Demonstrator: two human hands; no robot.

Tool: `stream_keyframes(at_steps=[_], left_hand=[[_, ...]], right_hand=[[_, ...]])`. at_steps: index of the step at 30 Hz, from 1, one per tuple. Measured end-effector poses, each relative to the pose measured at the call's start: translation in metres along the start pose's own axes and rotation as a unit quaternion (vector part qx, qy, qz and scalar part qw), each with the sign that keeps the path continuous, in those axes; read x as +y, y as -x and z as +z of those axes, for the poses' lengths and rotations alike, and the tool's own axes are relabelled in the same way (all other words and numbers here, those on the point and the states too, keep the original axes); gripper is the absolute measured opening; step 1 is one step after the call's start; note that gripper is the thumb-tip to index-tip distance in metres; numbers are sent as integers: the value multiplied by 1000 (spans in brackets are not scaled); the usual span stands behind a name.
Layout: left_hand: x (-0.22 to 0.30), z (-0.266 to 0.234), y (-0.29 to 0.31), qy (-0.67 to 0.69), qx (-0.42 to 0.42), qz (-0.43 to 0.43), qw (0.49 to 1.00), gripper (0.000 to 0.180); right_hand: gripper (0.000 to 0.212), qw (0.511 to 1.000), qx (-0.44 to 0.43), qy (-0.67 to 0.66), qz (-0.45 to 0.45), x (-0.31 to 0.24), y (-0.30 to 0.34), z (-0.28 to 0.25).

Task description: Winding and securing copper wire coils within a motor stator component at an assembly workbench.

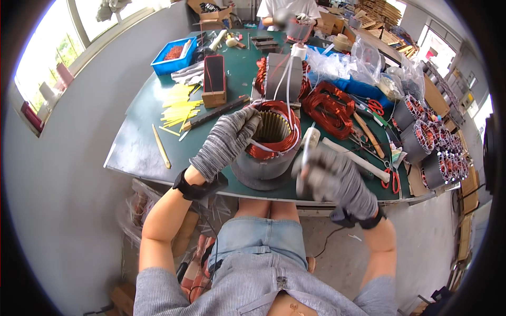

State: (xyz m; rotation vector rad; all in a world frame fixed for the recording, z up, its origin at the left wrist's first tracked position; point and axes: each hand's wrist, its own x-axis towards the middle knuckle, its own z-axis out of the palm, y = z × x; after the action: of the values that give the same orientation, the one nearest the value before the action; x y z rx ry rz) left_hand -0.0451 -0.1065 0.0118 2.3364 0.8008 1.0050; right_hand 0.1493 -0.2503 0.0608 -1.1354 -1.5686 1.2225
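Note:
A grey motor stator stands upright at the table's near edge, with red copper windings round its slotted bore. White lacing cord runs from a white spool down to the windings. My left hand, in a grey knit glove, is closed at the left rim of the windings; what it pinches is hidden. To the right of the stator, my gloved right hand is smeared by motion. Its fingers seem curled round a pale, narrow thing that I cannot make out.
Beyond stands another wound stator. Loose copper coils, red scissors and a white-handled tool lie right. Yellow strips, a dark block and a blue bin are left. Finished stators stack far right; a person works opposite.

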Motion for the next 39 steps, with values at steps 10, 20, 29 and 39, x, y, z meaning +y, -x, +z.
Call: stream_keyframes(at_steps=[10,20,29,39], left_hand=[[59,-48,-70,119,104,165,974,25],[91,-66,-89,59,46,148,986,27],[93,-88,-96,240,19,61,969,32],[45,-29,-38,337,-121,-79,930,24]], right_hand=[[21,949,166,4,-269,-62,-88,-50],[31,934,139,153,-290,-96,-102,-78],[28,976,-67,103,-180,-53,-105,-44],[27,949,24,95,-298,-107,-115,-74]])
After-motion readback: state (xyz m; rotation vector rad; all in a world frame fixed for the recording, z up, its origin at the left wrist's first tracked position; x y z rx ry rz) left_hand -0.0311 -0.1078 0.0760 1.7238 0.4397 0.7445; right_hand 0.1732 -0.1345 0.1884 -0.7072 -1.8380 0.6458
